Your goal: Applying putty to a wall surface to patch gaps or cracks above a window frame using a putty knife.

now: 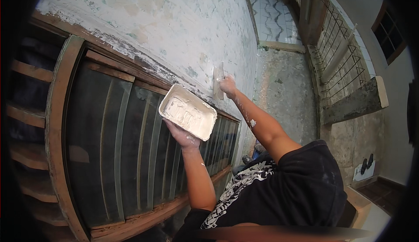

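My left hand [184, 136] holds up a pale rectangular tub [211, 122] from below, its fingers mostly hidden under it. Inside, cream-white putty [187, 111] is smeared over the bottom and walls. To the right and a little farther off, my right hand [228, 86] is closed round a flat finishing trowel [217, 78]. The trowel lies at the patchy white wall [174, 28], just above the window frame; whether its whole blade touches the wall, I cannot tell. Splashes of putty mark both my forearms.
Below the wall, a brown wooden window frame [70, 89] surrounds dark glass panes [131, 155]. A concrete walkway [283, 89] runs along the right. Beyond it stand a low wall [353, 102] with wire mesh [338, 54] and a pair of dark sandals [366, 164].
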{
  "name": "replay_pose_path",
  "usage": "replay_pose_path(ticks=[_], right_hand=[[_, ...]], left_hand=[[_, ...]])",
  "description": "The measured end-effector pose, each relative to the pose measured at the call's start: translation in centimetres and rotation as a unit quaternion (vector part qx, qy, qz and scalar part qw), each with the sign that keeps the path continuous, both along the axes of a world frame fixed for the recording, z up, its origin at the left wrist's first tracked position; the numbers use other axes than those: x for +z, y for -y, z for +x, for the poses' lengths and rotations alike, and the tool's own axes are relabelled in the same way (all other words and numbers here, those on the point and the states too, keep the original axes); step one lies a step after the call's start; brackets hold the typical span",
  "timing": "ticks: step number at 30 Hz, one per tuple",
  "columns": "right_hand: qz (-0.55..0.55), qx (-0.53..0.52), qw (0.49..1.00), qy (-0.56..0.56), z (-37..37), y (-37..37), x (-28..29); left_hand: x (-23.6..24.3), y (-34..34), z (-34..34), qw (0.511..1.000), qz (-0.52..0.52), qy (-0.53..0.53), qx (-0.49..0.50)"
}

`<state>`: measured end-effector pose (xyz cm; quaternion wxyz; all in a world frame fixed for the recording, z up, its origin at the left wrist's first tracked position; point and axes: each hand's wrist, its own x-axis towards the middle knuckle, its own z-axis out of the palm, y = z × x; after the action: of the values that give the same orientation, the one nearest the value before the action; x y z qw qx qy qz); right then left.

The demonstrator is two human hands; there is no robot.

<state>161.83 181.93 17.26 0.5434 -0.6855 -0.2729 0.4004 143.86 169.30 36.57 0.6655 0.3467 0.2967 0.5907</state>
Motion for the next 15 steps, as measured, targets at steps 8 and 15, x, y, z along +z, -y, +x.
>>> replay_pose_path(ticks=[8, 15], right_hand=[[0.283, 0.210, 0.907, -0.228, 5.2, 6.8, 19.4], [0.305, 0.143, 0.941, -0.027, 5.6, 14.6, 21.0]], left_hand=[[1.3, -0.1, -0.7, 0.999, 0.006, 0.036, 0.010], [3.8, -1.1, -0.2, 0.998, 0.052, 0.033, -0.021]])
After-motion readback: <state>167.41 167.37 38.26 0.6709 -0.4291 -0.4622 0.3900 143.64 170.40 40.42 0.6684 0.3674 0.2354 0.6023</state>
